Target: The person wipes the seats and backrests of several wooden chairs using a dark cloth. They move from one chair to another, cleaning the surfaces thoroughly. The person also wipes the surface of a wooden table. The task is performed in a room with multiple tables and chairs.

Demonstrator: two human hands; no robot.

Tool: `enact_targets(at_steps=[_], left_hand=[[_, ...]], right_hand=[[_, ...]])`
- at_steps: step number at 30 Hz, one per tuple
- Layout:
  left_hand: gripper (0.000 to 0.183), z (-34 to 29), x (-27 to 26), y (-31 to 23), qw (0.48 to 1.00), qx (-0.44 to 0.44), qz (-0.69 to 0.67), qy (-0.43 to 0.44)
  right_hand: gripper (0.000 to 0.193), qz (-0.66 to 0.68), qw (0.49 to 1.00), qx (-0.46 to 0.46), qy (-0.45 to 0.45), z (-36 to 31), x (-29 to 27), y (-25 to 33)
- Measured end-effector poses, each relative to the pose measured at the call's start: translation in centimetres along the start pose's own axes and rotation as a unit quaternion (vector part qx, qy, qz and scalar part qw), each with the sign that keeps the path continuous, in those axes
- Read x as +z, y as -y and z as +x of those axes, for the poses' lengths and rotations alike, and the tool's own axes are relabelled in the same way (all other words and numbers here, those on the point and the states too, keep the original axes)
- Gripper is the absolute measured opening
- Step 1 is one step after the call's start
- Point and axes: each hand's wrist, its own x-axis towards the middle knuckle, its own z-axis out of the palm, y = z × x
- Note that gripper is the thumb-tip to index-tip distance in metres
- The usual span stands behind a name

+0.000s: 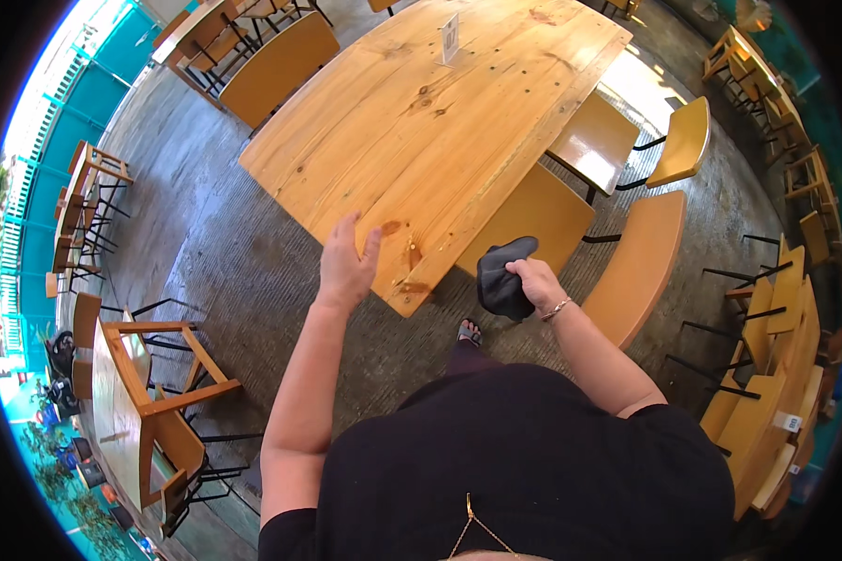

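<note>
My right hand (535, 283) is closed on a dark, bunched-up cloth (505, 279), which hangs just off the near right corner of a large wooden table (393, 140). The cloth looks black or dark grey, and its folds hide its full shape. Raised near the table's near end is my left hand (348, 265), empty, with thumb and fingers apart. Whether it touches the table edge I cannot tell. Knots and brown stains mark the light wood of the tabletop.
Chairs with curved backs (644, 266) and wooden seats (538, 220) stand along the table's right side. A small upright sign (450, 42) is on the tabletop. At left are a tilted wooden frame (173, 369) and more chairs; at right, stacked furniture (767, 374). The floor (206, 206) is grey concrete.
</note>
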Motion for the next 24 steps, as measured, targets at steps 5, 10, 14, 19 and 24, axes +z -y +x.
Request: enact_targets(at_steps=[5,10,14,19,24], left_hand=[[0.06,8.2,5.9,5.1,0.992,0.01,0.122,-0.022],[0.068,10.3,11.4,7.4,0.962,-0.022,0.267,0.059],[0.071,10.3,12.3,7.0,0.955,-0.014,0.289,0.067],[0.074,10.8,12.3,6.8,0.95,-0.007,0.303,0.073],[0.071,10.5,12.0,7.1,0.941,0.01,0.329,0.077]], right_hand=[[0.044,-0.243,0.949,-0.138,-0.143,1.5,-5.9,6.8],[0.046,-0.435,0.875,-0.07,-0.204,2.0,-8.8,13.1],[0.053,-0.528,0.825,0.095,-0.175,7.7,-9.1,8.0],[0.068,-0.362,0.885,0.236,-0.174,14.5,-7.6,-2.9],[0.073,-0.262,0.881,0.249,-0.306,20.6,-5.3,-10.6]])
